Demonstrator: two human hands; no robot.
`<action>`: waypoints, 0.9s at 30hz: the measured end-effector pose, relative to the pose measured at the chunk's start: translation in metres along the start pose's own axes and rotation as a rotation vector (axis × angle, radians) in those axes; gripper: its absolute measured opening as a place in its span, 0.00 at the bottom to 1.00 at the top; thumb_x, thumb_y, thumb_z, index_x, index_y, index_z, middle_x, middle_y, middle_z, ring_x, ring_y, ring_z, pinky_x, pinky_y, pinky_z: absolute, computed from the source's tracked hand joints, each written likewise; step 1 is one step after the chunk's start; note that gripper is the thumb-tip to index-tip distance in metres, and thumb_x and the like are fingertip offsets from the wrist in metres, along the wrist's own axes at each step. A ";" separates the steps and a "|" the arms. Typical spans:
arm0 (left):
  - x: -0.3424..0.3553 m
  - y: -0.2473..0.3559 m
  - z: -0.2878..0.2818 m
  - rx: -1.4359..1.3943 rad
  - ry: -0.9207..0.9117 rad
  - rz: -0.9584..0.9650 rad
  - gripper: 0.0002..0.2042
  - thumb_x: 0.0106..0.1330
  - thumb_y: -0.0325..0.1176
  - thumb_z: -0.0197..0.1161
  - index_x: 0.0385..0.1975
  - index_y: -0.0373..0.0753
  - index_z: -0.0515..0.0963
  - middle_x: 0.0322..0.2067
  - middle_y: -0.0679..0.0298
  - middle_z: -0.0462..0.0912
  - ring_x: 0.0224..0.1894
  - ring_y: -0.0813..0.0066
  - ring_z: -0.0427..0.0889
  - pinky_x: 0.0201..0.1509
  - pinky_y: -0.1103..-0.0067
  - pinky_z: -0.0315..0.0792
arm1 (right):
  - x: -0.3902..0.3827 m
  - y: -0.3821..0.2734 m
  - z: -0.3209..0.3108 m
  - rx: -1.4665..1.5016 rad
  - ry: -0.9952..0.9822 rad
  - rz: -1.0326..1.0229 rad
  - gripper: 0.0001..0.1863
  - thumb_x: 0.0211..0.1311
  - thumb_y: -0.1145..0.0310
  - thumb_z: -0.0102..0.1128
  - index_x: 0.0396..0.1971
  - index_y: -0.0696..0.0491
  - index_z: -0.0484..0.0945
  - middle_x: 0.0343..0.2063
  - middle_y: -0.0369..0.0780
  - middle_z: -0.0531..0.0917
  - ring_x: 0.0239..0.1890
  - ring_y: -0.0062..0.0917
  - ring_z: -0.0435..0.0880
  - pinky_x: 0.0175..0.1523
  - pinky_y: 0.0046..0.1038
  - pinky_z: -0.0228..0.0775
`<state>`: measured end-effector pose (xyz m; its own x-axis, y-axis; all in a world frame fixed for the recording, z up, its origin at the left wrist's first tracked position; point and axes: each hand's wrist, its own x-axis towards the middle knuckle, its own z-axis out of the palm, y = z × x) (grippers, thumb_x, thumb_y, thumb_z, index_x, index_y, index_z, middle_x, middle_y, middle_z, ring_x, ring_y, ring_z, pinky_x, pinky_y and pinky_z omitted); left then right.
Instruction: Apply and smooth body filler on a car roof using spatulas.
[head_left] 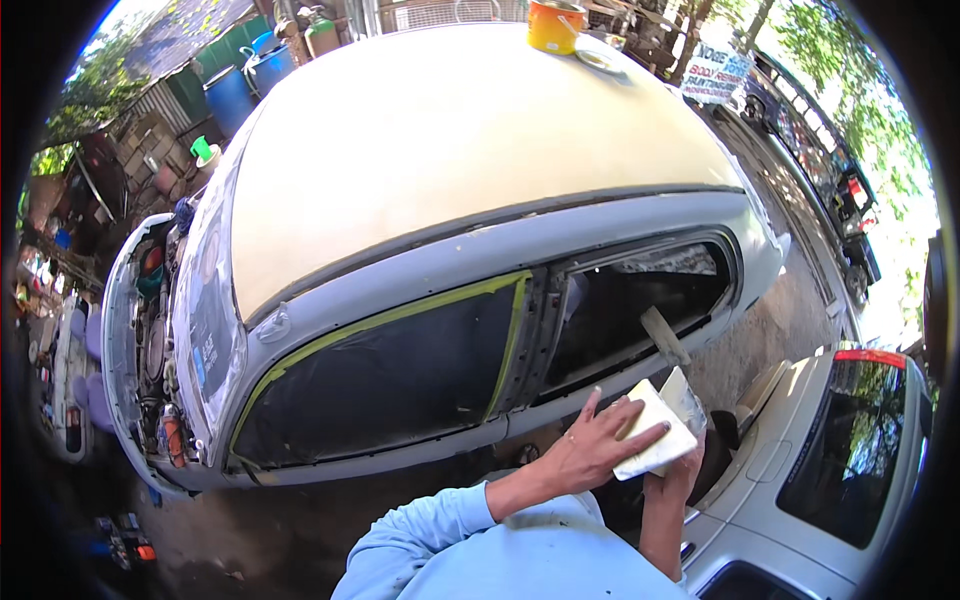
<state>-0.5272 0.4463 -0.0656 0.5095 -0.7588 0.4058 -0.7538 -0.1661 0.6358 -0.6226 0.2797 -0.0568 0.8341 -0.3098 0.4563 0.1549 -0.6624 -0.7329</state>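
Observation:
My left hand (590, 442) lies with its fingers over a cream-coated rectangular plate (658, 430), like a putty spreader, and grips it. Just beyond it rises a second flat plate (684, 402), greyish with cream smears. My right hand (680, 477) holds this one from below, its fingers mostly hidden by the first plate. The two plates are close together; whether they touch I cannot tell. Both hands are in front of my body, beside a car (470, 230) with a pale yellow roof and grey sides. A flat strip (664, 336) sticks out at its rear side window.
An orange-yellow can (555, 27) and a round lid (599, 61) rest on the roof's far edge. Yellow tape (380, 310) frames the dark-covered front window. A silver vehicle (810, 470) stands close on my right. Blue barrels (229, 98) are at the far left.

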 end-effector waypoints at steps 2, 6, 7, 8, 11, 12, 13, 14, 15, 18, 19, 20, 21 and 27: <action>0.003 0.004 0.006 -0.108 -0.066 -0.059 0.45 0.54 0.31 0.73 0.74 0.54 0.59 0.64 0.47 0.67 0.59 0.46 0.77 0.60 0.59 0.74 | -0.002 -0.001 -0.006 0.519 0.218 0.471 0.24 0.73 0.64 0.56 0.64 0.54 0.67 0.59 0.49 0.75 0.62 0.41 0.76 0.61 0.40 0.76; 0.007 0.020 0.024 -0.130 -0.270 -0.141 0.48 0.53 0.32 0.75 0.75 0.45 0.54 0.61 0.47 0.72 0.42 0.47 0.86 0.43 0.63 0.84 | -0.009 0.012 -0.019 0.781 0.560 0.758 0.23 0.73 0.64 0.58 0.63 0.54 0.68 0.55 0.45 0.77 0.54 0.34 0.82 0.56 0.35 0.79; 0.008 0.023 0.030 -0.119 -0.302 -0.156 0.47 0.54 0.32 0.74 0.75 0.43 0.55 0.58 0.46 0.74 0.41 0.47 0.87 0.43 0.63 0.84 | -0.012 0.017 -0.022 0.741 0.610 0.805 0.24 0.73 0.66 0.57 0.65 0.54 0.66 0.55 0.44 0.79 0.53 0.34 0.82 0.56 0.38 0.79; 0.008 0.025 0.037 -0.104 -0.334 -0.171 0.46 0.55 0.32 0.73 0.74 0.40 0.55 0.56 0.45 0.77 0.40 0.47 0.87 0.42 0.63 0.84 | -0.016 0.021 -0.027 0.747 0.598 0.795 0.24 0.73 0.66 0.57 0.65 0.54 0.66 0.56 0.44 0.78 0.54 0.34 0.82 0.56 0.38 0.78; 0.006 0.022 0.061 -0.244 -0.268 -0.147 0.37 0.59 0.22 0.59 0.73 0.39 0.58 0.46 0.43 0.81 0.33 0.44 0.86 0.32 0.60 0.81 | -0.032 0.035 -0.036 0.753 0.693 0.822 0.25 0.73 0.65 0.56 0.66 0.54 0.66 0.58 0.45 0.77 0.55 0.36 0.80 0.57 0.38 0.77; 0.005 0.018 0.069 -0.282 -0.293 -0.179 0.34 0.61 0.24 0.57 0.72 0.40 0.61 0.44 0.44 0.84 0.34 0.43 0.85 0.34 0.58 0.80 | -0.037 0.042 -0.036 0.780 0.757 0.808 0.25 0.73 0.64 0.55 0.66 0.54 0.65 0.58 0.46 0.76 0.56 0.36 0.80 0.58 0.37 0.77; 0.002 0.014 0.075 -0.316 -0.374 -0.229 0.32 0.64 0.28 0.60 0.71 0.41 0.62 0.44 0.45 0.84 0.37 0.43 0.85 0.37 0.59 0.80 | -0.043 0.049 -0.042 0.772 0.718 0.814 0.28 0.73 0.62 0.56 0.69 0.53 0.62 0.62 0.45 0.72 0.60 0.37 0.77 0.60 0.38 0.76; -0.002 0.009 0.081 -0.359 -0.439 -0.258 0.31 0.66 0.31 0.62 0.70 0.41 0.63 0.44 0.45 0.85 0.40 0.43 0.85 0.40 0.59 0.80 | -0.045 0.058 -0.041 0.632 0.841 0.937 0.31 0.73 0.60 0.57 0.71 0.51 0.59 0.64 0.45 0.69 0.62 0.36 0.74 0.61 0.38 0.76; -0.005 0.005 0.085 -0.324 -0.510 -0.177 0.30 0.66 0.30 0.61 0.70 0.43 0.64 0.42 0.47 0.85 0.39 0.45 0.85 0.39 0.59 0.79 | -0.049 0.064 -0.047 0.776 0.895 0.928 0.33 0.73 0.60 0.59 0.72 0.52 0.58 0.66 0.45 0.66 0.64 0.34 0.72 0.62 0.37 0.75; -0.013 0.005 0.097 -0.215 -0.473 -0.202 0.31 0.65 0.29 0.61 0.70 0.45 0.65 0.38 0.50 0.85 0.37 0.48 0.85 0.39 0.60 0.78 | -0.051 0.085 -0.055 0.744 0.975 0.614 0.27 0.75 0.64 0.56 0.69 0.53 0.64 0.59 0.41 0.78 0.58 0.30 0.79 0.63 0.34 0.73; -0.013 0.005 0.099 -0.159 -0.503 -0.298 0.31 0.64 0.28 0.62 0.70 0.45 0.65 0.38 0.51 0.85 0.37 0.48 0.85 0.40 0.61 0.78 | -0.053 0.086 -0.057 0.755 1.006 0.580 0.26 0.76 0.65 0.55 0.70 0.53 0.64 0.60 0.42 0.77 0.60 0.30 0.78 0.64 0.34 0.72; -0.010 0.007 0.102 -0.157 -0.392 -0.246 0.31 0.64 0.27 0.63 0.70 0.46 0.66 0.38 0.52 0.84 0.37 0.49 0.84 0.40 0.62 0.78 | -0.053 0.088 -0.058 0.782 0.995 0.453 0.25 0.76 0.66 0.53 0.70 0.53 0.64 0.62 0.43 0.76 0.61 0.31 0.77 0.65 0.34 0.71; -0.009 0.013 0.105 -0.158 -0.347 -0.241 0.32 0.63 0.26 0.63 0.70 0.46 0.66 0.38 0.53 0.83 0.37 0.50 0.84 0.41 0.62 0.78 | -0.054 0.090 -0.056 0.737 1.045 0.504 0.26 0.77 0.66 0.52 0.71 0.53 0.63 0.64 0.43 0.74 0.63 0.32 0.76 0.66 0.35 0.69; 0.002 0.045 0.140 -0.259 -0.371 -0.011 0.37 0.46 0.16 0.61 0.64 0.42 0.74 0.50 0.52 0.76 0.52 0.50 0.76 0.53 0.64 0.76 | -0.085 0.089 -0.029 0.463 1.017 0.597 0.28 0.80 0.56 0.44 0.71 0.57 0.62 0.64 0.44 0.73 0.63 0.31 0.74 0.67 0.35 0.66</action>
<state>-0.6185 0.3493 -0.1284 0.2982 -0.9402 0.1649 -0.5959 -0.0484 0.8016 -0.6953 0.2279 -0.1462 0.0872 -0.9959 0.0246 0.2377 -0.0032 -0.9713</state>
